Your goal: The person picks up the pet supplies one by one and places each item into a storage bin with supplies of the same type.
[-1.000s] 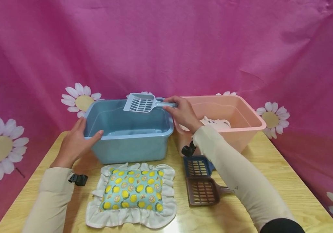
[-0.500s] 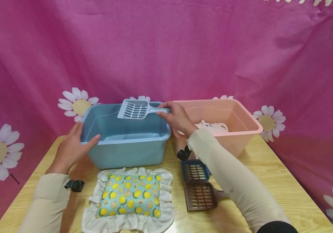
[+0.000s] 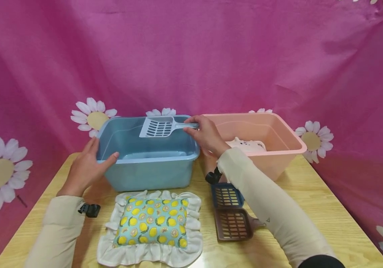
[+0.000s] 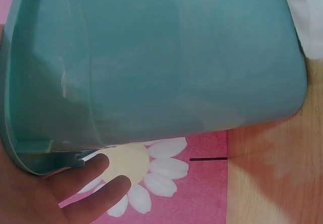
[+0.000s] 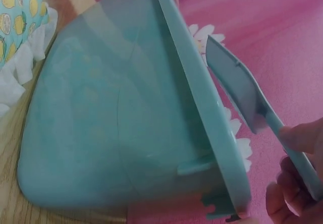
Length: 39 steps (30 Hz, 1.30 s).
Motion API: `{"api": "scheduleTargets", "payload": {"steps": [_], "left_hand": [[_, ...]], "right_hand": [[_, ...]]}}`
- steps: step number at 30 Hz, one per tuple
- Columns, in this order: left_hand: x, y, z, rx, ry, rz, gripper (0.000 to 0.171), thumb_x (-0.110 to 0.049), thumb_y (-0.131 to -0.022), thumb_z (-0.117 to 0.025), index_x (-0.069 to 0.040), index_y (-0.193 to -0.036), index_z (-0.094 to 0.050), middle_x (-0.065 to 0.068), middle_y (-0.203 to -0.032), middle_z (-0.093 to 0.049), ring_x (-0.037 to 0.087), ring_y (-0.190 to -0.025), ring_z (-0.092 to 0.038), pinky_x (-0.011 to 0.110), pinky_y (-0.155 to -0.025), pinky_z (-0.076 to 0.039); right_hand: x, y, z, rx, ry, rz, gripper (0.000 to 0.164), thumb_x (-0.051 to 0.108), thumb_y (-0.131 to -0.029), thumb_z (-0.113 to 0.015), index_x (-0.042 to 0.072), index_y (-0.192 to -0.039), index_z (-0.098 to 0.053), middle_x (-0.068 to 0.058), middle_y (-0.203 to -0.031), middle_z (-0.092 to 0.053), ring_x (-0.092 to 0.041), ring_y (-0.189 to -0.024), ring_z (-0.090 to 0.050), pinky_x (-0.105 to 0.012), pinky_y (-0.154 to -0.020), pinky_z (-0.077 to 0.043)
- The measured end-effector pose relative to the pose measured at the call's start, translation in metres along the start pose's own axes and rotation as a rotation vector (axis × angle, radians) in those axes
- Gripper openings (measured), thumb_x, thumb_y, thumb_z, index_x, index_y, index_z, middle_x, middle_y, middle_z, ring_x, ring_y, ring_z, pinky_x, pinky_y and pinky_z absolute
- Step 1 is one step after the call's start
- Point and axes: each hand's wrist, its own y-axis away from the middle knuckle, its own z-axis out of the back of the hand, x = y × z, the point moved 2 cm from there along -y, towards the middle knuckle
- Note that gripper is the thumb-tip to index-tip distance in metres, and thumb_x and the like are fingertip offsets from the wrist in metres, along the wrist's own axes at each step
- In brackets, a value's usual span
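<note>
In the head view my right hand (image 3: 206,134) grips the handle of a light blue slotted litter scoop (image 3: 158,127). The scoop is held level above the opening of a blue plastic bin (image 3: 149,175), its head pointing left. The right wrist view shows the thumb and curled fingers around that handle, with the scoop (image 5: 237,85) above the bin's rim. My left hand (image 3: 85,167) rests at the bin's front left corner, thumb along the front rim and straight fingers at the side. In the left wrist view two extended fingers (image 4: 98,201) show beneath the rim.
A pink bin (image 3: 283,160) with a white patterned item (image 3: 247,146) inside stands at right. A frilled lemon-print cushion (image 3: 152,223) lies in front. Beside it on the wooden table (image 3: 305,197) are a dark blue scoop (image 3: 227,195) and a brown scoop (image 3: 234,224).
My right hand has lowered the light blue scoop slightly over the blue bin. My left hand stays at the bin's corner. The head view has shifted a little.
</note>
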Motion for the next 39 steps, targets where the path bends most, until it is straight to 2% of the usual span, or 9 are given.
{"api": "scheduleTargets", "payload": {"steps": [8, 14, 19, 23, 31, 39], "left_hand": [[-0.004, 0.001, 0.0, 0.03, -0.003, 0.003, 0.101, -0.065, -0.088, -0.05, -0.004, -0.154, -0.004, 0.022, -0.159, -0.007, 0.055, -0.134, -0.026, 0.074, -0.092, -0.035], [-0.006, -0.003, 0.003, 0.018, -0.013, -0.015, 0.1, -0.065, -0.089, -0.048, -0.003, -0.154, -0.005, 0.022, -0.159, -0.008, 0.054, -0.134, -0.026, 0.074, -0.094, -0.033], [-0.006, -0.005, 0.004, 0.009, -0.013, -0.015, 0.1, -0.065, -0.089, -0.048, -0.003, -0.154, -0.005, 0.022, -0.159, -0.007, 0.053, -0.135, -0.025, 0.073, -0.096, -0.031], [-0.006, -0.005, 0.003, 0.013, 0.001, -0.012, 0.1, -0.066, -0.088, -0.048, -0.004, -0.154, -0.004, 0.02, -0.16, -0.005, 0.052, -0.137, -0.024, 0.073, -0.098, -0.031], [-0.001, -0.001, 0.004, 0.043, 0.012, 0.022, 0.103, -0.069, -0.087, -0.048, -0.007, -0.154, 0.0, 0.018, -0.161, -0.001, 0.053, -0.136, -0.024, 0.072, -0.094, -0.035], [-0.001, -0.001, 0.002, 0.036, 0.02, 0.015, 0.102, -0.068, -0.087, -0.048, -0.008, -0.154, 0.0, 0.019, -0.16, -0.004, 0.054, -0.134, -0.026, 0.072, -0.093, -0.036]], "right_hand": [[-0.006, 0.007, 0.005, -0.006, -0.003, -0.014, 0.024, 0.02, -0.09, -0.069, 0.01, -0.112, -0.066, -0.003, -0.111, -0.063, -0.019, -0.102, -0.056, -0.034, -0.091, -0.051], [-0.005, 0.003, 0.001, -0.042, -0.006, 0.044, 0.023, 0.016, -0.09, -0.07, 0.007, -0.11, -0.067, -0.005, -0.11, -0.065, -0.019, -0.1, -0.057, -0.032, -0.087, -0.051], [-0.001, -0.001, -0.005, -0.056, 0.052, 0.067, 0.022, 0.016, -0.088, -0.072, 0.006, -0.108, -0.068, -0.007, -0.109, -0.066, -0.02, -0.098, -0.057, -0.032, -0.083, -0.049], [0.0, -0.004, -0.011, -0.075, 0.124, 0.078, 0.023, 0.016, -0.086, -0.073, 0.005, -0.107, -0.07, -0.009, -0.108, -0.067, -0.02, -0.099, -0.058, -0.033, -0.086, -0.049], [-0.003, -0.01, -0.023, -0.048, 0.172, 0.071, 0.024, 0.018, -0.087, -0.073, 0.007, -0.108, -0.069, -0.009, -0.111, -0.066, -0.02, -0.101, -0.058, -0.032, -0.088, -0.049], [-0.002, -0.01, -0.025, -0.042, 0.203, 0.096, 0.023, 0.018, -0.087, -0.072, 0.006, -0.107, -0.07, -0.009, -0.109, -0.067, -0.02, -0.1, -0.058, -0.032, -0.087, -0.049]]}}
